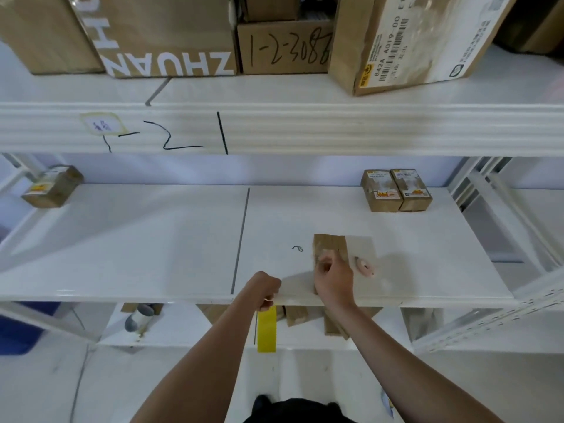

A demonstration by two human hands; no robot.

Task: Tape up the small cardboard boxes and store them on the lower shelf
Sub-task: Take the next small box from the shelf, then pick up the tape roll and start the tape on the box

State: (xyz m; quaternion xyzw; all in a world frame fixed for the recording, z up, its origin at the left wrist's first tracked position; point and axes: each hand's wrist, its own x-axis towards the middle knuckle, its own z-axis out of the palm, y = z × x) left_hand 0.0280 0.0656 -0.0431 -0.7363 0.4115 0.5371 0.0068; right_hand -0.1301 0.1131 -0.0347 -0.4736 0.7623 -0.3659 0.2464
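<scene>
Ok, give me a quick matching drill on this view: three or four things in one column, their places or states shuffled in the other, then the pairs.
Things:
1. yellow tape
2. box pair
3. lone box
4. box at the right hand

Places:
A. far left of the middle shelf
B. hanging below the shelf edge from the left hand
C. back right of the shelf, side by side
D. near the front edge, under the right hand

Pairs: 1-B, 2-C, 3-A, 4-D
</scene>
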